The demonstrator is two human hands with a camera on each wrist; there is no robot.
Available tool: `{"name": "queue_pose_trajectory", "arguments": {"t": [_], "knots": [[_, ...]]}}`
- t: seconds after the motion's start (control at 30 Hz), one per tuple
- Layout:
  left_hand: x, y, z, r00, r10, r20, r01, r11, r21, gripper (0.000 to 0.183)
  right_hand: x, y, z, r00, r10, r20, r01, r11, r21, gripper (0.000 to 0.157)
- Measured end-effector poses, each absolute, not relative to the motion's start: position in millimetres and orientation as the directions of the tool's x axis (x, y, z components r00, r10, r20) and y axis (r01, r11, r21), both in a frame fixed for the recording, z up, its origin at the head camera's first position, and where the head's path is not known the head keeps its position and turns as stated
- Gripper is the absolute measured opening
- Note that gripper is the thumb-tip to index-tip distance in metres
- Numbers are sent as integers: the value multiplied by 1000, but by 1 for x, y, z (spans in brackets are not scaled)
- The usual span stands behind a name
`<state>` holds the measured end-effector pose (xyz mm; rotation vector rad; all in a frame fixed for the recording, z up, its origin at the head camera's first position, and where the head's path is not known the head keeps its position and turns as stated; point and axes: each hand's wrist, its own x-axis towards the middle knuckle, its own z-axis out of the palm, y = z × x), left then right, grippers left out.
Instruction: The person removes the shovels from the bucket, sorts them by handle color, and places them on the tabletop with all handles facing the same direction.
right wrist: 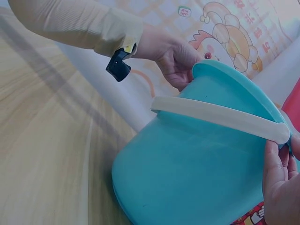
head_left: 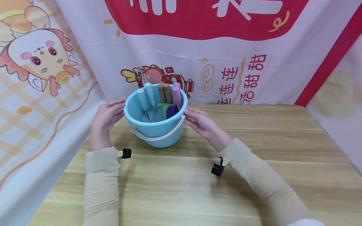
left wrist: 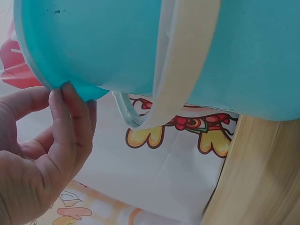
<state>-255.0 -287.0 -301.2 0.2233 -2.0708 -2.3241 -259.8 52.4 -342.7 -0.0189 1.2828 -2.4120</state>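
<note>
A light blue bucket (head_left: 155, 131) with a white carrying handle (head_left: 167, 136) stands on the wooden table, close to the back curtain. My left hand (head_left: 106, 114) pinches its rim on the left side, fingertips bent over the edge in the left wrist view. On the opposite side, my right hand (head_left: 201, 124) pinches the rim beside the handle's pivot. Inside the bucket lean several tools: pale blue handles (head_left: 142, 99), brown handles (head_left: 168, 94) and pink handles (head_left: 177, 97) point upward. Light blue, green and dark purple blades show below them, partly hidden.
The wooden table (head_left: 268, 150) spreads out in front and to the right. A printed white curtain (head_left: 186, 66) hangs behind the bucket, with a cartoon curtain (head_left: 56, 125) along the left side. Small black mounts (head_left: 217, 169) stick out from both sleeves.
</note>
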Motion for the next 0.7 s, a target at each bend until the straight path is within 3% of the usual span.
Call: {"name": "queue_pose_trajectory", "arguments": {"t": [0.7], "knots": [[-249, -275, -300, -992, -73, -103, -97, -77, 992, 12, -250, 72, -342, -920, -359, -158, 326, -474, -818, 22]]}}
